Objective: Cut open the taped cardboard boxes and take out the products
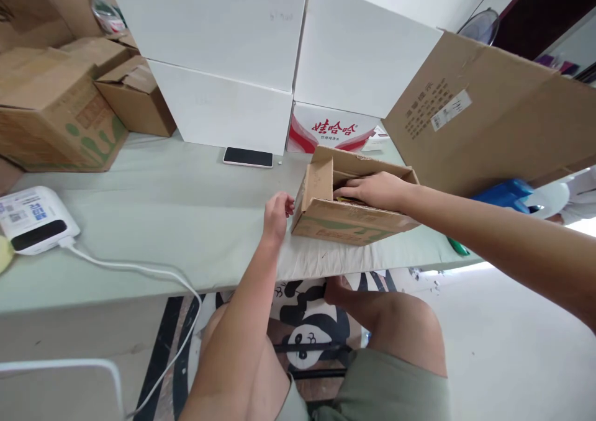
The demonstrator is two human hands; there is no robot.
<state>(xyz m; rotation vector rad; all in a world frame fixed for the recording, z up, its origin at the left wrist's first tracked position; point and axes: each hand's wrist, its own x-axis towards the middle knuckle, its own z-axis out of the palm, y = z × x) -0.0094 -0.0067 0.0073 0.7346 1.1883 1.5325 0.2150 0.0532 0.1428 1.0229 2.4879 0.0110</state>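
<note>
An open cardboard box (342, 222) with green print stands near the front edge of the table (177, 222), its flaps up. My right hand (375, 190) reaches into it from the right. The fingertips dip below the rim, and a bit of something yellow shows under them. Whether those fingers grip anything is hidden. Just left of the box, my left hand (278, 213) hovers close to its side with the fingers curled in. Nothing can be made out in that hand.
Behind the box stand white panels (223, 104) and a red-and-white carton (330, 128). A phone (248, 158) lies in front of them. Brown boxes (60, 110) and a white device (37, 219) with a cable are at left. A large cardboard sheet (493, 110) leans at right.
</note>
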